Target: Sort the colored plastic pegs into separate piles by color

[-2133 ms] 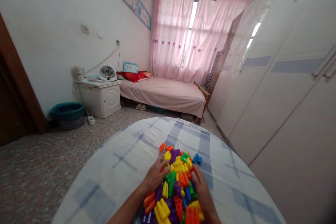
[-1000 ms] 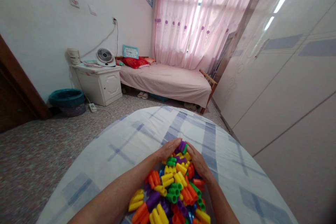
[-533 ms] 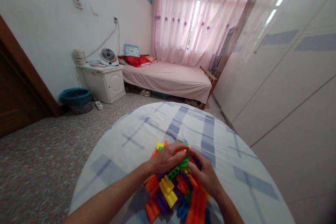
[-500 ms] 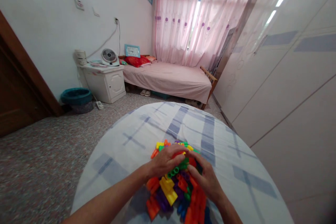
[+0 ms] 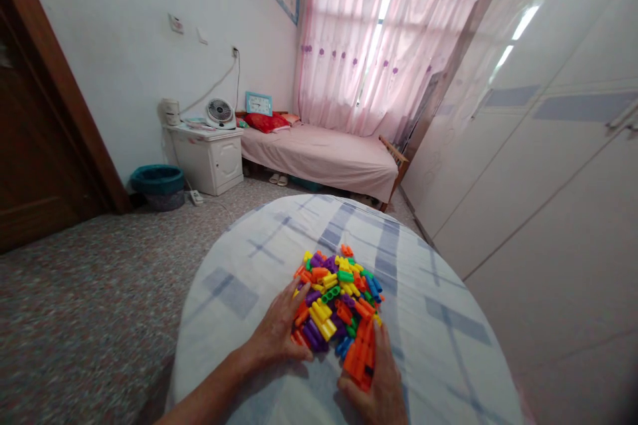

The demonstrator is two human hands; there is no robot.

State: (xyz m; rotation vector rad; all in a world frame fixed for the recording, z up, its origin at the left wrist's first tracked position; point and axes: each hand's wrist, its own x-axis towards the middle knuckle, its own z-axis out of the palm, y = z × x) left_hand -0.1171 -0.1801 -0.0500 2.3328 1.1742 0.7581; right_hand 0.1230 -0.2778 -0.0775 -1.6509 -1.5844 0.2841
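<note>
A heap of plastic tube-like blocks [image 5: 343, 279] in orange, yellow, green, purple and blue lies on the cloth-covered round table [image 5: 224, 292]. My left hand [image 5: 279, 329] rests against the heap's left side, fingers apart and curved around its edge. At the lower right, my right hand [image 5: 376, 378] is spread beside several joined orange blocks [image 5: 359, 355], its thumb below them and its fingers along their right side. A yellow block [image 5: 322, 320] lies on the heap between the hands.
Beyond the table stands a bed [image 5: 323, 146] with a pink sheet. A white cabinet [image 5: 214, 159] carries a fan [image 5: 220, 113]. A lined bin [image 5: 158, 179] is on the floor at left. Tall wardrobe doors [image 5: 523, 166] run along the right.
Both hands have moved apart and down from the top of the heap to its sides, uncovering the blocks there. The camera view has shifted slightly.
</note>
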